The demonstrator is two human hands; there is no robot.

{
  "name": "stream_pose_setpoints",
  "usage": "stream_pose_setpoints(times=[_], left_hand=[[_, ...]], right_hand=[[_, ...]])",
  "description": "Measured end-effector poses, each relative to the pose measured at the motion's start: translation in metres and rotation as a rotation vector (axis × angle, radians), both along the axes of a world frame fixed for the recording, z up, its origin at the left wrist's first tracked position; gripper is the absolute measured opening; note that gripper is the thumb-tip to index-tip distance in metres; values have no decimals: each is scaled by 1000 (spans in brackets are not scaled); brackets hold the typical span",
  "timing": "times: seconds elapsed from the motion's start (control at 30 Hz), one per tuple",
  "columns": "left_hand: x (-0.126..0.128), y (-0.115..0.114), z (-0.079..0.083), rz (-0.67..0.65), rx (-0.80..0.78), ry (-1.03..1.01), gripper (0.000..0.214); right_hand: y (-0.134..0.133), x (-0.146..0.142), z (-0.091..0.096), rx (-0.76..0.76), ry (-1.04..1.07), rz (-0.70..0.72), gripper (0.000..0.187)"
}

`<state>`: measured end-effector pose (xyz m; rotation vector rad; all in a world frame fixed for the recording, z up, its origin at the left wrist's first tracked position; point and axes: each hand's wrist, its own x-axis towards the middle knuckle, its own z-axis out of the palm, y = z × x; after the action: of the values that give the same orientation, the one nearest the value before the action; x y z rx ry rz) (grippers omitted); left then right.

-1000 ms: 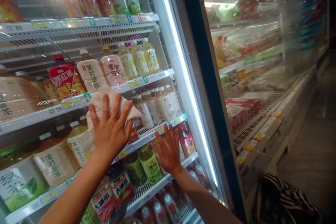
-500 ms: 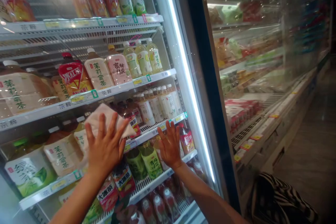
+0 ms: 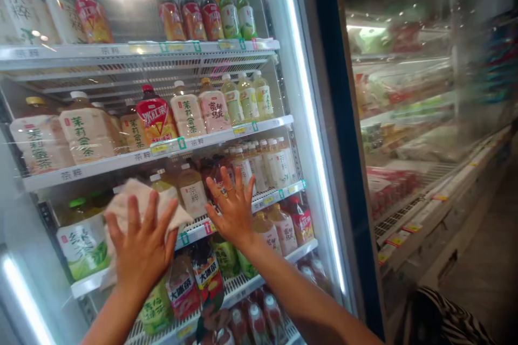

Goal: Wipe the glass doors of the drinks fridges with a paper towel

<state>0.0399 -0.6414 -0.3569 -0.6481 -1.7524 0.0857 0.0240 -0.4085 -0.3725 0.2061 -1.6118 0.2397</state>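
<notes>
My left hand (image 3: 141, 240) lies flat with fingers spread over a pale pink cloth (image 3: 135, 194), pressing it to the glass of a drinks fridge. The cloth sticks out above and to both sides of the fingers. Farther right, my right hand (image 3: 232, 207) has its fingers apart and its palm towards the glass, with nothing in it; whether it touches the pane I cannot tell. Behind the glass, near the left hand, stands a large green-capped bottle (image 3: 83, 242). A tea bottle with a white label (image 3: 192, 191) shows between the two hands.
Shelves (image 3: 238, 130) of bottled tea fill the fridge. A bright light strip (image 3: 309, 102) and a dark blue frame (image 3: 338, 102) run down its right side. Beyond is another chilled display (image 3: 413, 210) with packed food. Zebra-striped fabric (image 3: 457, 315) shows at lower right.
My left hand and the cloth have slid left across the glass. My right hand has also moved left, closer to the middle. The view has shifted, showing more of the fridge's left side.
</notes>
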Motion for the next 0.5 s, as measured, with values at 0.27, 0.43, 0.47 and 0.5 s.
stream_pose_setpoints(times=[0.27,0.43,0.47,0.5], left_hand=[[1,-52,29,22,115,41,74],[3,-60,21,55,246,37,77],[5,-61,-7,57,219,6,79],[7,-62,-34,28,149,-25,78]], right_hand=[[-3,-4,-12,-8,16,29,76],[-4,-4,-11,-13,23,30,73],[-5,-4,-12,-13,28,28,73],[-5,-4,-12,-12,33,29,73]])
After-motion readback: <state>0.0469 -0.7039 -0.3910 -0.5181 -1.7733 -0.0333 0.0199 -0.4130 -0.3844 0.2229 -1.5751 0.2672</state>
